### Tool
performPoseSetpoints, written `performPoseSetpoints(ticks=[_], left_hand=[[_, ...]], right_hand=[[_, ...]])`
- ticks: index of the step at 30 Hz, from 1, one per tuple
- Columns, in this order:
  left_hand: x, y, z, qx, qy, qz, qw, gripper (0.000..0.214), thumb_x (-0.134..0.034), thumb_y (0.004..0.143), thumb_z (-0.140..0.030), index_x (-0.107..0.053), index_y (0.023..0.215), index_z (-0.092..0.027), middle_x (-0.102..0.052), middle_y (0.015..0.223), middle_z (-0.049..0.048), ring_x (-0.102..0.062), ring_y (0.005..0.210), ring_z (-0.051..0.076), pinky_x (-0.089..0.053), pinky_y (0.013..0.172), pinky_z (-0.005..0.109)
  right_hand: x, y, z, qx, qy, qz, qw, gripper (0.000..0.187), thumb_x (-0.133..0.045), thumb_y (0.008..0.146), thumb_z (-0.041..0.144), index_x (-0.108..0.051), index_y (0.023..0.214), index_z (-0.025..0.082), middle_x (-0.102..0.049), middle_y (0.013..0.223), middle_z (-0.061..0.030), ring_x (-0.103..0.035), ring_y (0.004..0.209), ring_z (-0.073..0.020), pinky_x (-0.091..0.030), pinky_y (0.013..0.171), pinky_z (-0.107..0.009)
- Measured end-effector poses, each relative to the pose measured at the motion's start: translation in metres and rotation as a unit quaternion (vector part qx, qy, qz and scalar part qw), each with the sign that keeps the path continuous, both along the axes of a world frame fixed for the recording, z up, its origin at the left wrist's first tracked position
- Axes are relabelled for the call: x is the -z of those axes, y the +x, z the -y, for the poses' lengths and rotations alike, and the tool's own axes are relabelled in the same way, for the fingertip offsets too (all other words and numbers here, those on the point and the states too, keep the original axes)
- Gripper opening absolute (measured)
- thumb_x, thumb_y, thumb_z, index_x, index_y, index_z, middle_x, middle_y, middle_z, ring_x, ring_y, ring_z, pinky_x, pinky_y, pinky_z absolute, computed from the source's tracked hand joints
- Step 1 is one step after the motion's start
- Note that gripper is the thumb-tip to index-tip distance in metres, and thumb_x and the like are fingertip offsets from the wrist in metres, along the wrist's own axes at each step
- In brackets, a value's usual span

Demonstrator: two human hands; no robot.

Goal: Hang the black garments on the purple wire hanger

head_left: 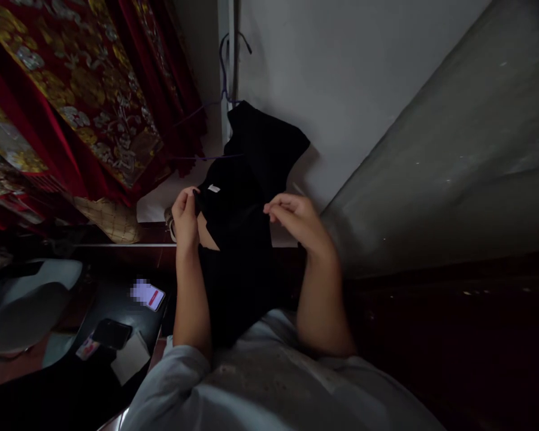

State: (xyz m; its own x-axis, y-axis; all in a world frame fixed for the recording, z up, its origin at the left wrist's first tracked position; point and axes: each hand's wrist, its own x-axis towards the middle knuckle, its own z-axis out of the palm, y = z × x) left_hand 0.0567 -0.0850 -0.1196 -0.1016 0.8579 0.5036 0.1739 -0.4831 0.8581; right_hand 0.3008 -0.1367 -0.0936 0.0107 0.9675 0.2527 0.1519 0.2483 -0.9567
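A black garment (247, 179) with a small white label (214, 188) hangs down in front of me, a wide flap like a short sleeve spreading out at its upper right. My left hand (186, 209) pinches its edge just left of the label. On the other side my right hand (294, 214) is closed, thumb against fingers, on the garment's right edge. Above, a thin purple hanger (225, 93) hangs by the pale upright post; its lower bar crosses by the garment's top. Whether the hanger passes inside the cloth is too dark to tell.
Red curtains with gold and silver embroidery (94, 78) hang at the left. A lit phone (148, 294), a dark phone (112, 333) and a white paper (130, 358) lie on a black surface. A grey-green sheet (453, 161) slants down the right side.
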Motion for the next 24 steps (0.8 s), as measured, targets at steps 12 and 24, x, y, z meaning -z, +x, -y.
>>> performPoseSetpoints(ticks=[12, 24], left_hand=[[-0.038, 0.044, 0.047, 0.114, 0.084, -0.052, 0.988, 0.031, -0.051, 0.104, -0.050, -0.063, 0.114, -0.023, -0.067, 0.121, 0.0105, -0.062, 0.124, 0.023, -0.047, 0.110, 0.037], [-0.031, 0.002, 0.026, 0.290, -0.053, -0.443, 0.847, 0.045, -0.050, 0.102, -0.054, -0.066, 0.081, -0.018, -0.067, 0.075, 0.0043, -0.061, 0.066, 0.017, -0.047, 0.069, 0.029]], right_hand=[[0.000, -0.036, 0.000, -0.002, 0.077, -0.015, 0.997, 0.008, -0.063, 0.081, 0.031, -0.063, 0.081, 0.023, -0.064, 0.078, -0.0010, -0.061, 0.074, -0.0184, -0.050, 0.068, -0.031], [-0.081, 0.012, -0.027, 0.005, 0.209, 0.076, 0.975, 0.024, -0.073, 0.069, 0.025, -0.053, 0.057, 0.021, -0.041, 0.056, 0.0020, -0.041, 0.056, -0.0121, -0.031, 0.050, -0.026]])
